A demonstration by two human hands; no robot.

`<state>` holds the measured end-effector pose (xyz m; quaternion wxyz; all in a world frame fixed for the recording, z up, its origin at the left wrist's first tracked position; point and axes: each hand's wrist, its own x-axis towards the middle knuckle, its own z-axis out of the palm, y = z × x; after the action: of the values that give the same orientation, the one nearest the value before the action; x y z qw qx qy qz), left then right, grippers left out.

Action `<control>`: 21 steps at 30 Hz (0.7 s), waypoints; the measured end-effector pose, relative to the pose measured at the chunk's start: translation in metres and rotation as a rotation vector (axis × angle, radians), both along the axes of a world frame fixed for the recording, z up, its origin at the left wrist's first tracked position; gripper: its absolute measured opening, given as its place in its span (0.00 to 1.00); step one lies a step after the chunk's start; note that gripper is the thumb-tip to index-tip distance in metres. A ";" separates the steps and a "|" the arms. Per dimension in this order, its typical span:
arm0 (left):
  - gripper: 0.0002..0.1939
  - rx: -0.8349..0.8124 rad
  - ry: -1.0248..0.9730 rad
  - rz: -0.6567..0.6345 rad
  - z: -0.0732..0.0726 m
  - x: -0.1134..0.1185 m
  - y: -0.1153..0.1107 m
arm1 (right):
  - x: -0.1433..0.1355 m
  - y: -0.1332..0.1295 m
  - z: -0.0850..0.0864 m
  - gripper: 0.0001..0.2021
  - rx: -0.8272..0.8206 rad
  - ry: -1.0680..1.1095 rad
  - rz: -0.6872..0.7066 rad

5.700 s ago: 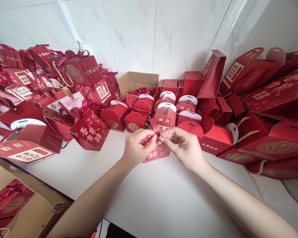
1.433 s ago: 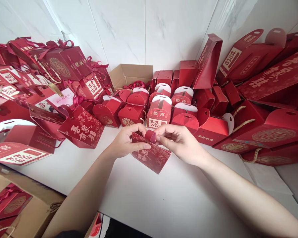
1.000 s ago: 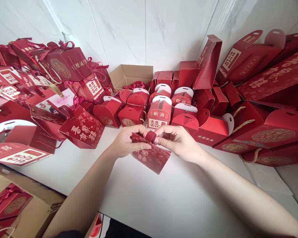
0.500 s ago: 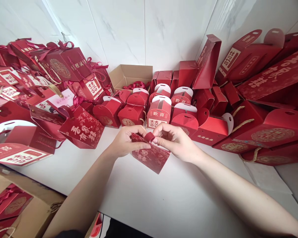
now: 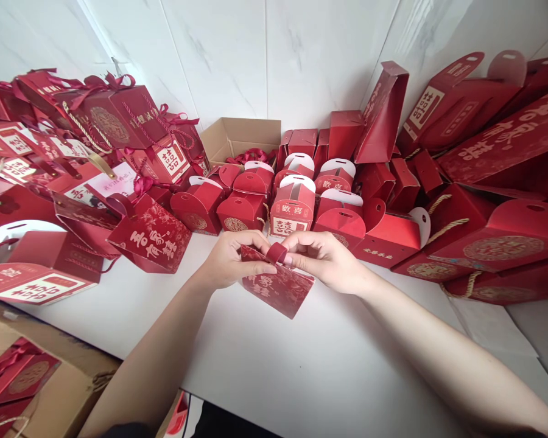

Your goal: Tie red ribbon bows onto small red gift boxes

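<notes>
White, shiny wall tiles (image 5: 223, 55) stand behind a smooth white counter (image 5: 356, 359). Two bare arms reach over it from the near corners, and the hands meet around the middle. Between them is a small dark red paper box (image 5: 281, 292) with pale flower print, tipped to one side. Whether its low corner touches the counter, I cannot tell.

The left hand (image 5: 231, 261) grips the box's left end, thumb in front and fingers behind. The right hand (image 5: 326, 261) has its thumb and finger pinched together on the right end of a dark red loop strap (image 5: 278, 252) on top.

White counter top shows from the hands to the near edge. Toward the back edge, red paper boxes with rounded flaps (image 5: 292, 207) sit close behind the hands. Big red boxes with gold rope handles (image 5: 497, 249) fill the right end. At left, a red box with pale writing (image 5: 158, 237) leans near the left hand. Past the near left edge is a brown cardboard carton (image 5: 68, 383).
</notes>
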<state>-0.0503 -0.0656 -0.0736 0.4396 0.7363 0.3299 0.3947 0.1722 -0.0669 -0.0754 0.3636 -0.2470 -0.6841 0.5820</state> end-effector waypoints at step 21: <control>0.12 0.068 0.024 0.075 -0.001 0.002 0.001 | -0.002 -0.014 0.019 0.08 -0.082 -0.094 -0.201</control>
<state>-0.0486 -0.0645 -0.0747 0.3953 0.7426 0.3491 0.4129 0.1704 -0.0805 -0.0561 0.3772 -0.3564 -0.6477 0.5579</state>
